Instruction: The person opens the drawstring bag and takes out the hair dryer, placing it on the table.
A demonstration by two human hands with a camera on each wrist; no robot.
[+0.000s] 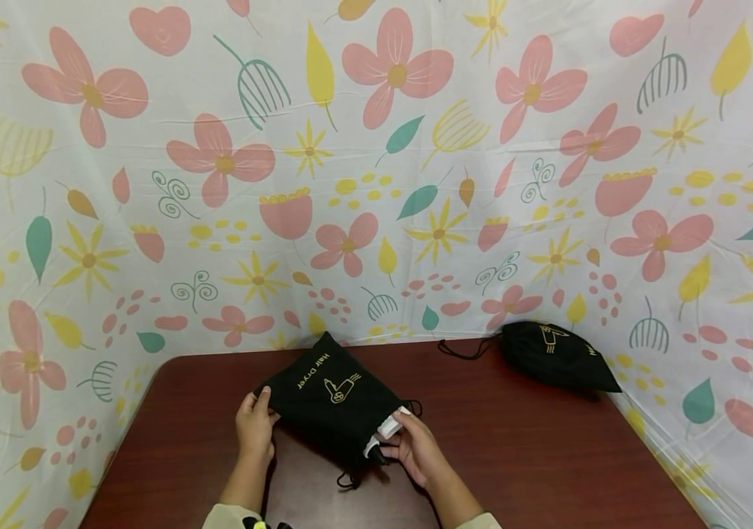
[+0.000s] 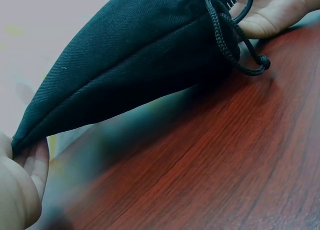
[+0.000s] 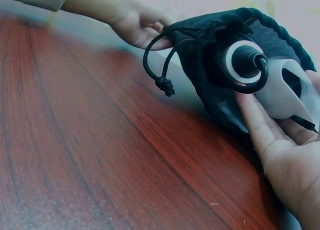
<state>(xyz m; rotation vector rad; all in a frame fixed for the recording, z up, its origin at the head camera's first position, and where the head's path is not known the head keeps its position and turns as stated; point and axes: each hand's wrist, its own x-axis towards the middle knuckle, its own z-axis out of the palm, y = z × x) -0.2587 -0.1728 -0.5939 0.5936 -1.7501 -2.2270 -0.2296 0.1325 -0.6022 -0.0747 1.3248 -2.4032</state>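
A black drawstring bag (image 1: pixel 333 400) printed "Hair Dryer" in gold is held tilted over the table, its mouth toward the right hand. My left hand (image 1: pixel 256 426) pinches a corner at its closed end, thumb on top. Out of the mouth shows a hair dryer (image 3: pixel 243 60), its round end carrying a ribbed cord sleeve and black cord. Beside that end is a white hollow part (image 3: pixel 280 88). The right hand (image 1: pixel 416 448) grips there, thumb over the white part and fingers underneath. Most of the dryer is hidden in the bag. A knotted drawstring (image 2: pixel 220 45) dangles from the mouth.
Another black drawstring bag (image 1: pixel 551 360) with a gold dryer print lies at the table's back right, its cord trailing left. The reddish-brown wooden table (image 1: pixel 535 455) meets a flower-patterned cloth (image 1: pixel 376 184) at the back and sides.
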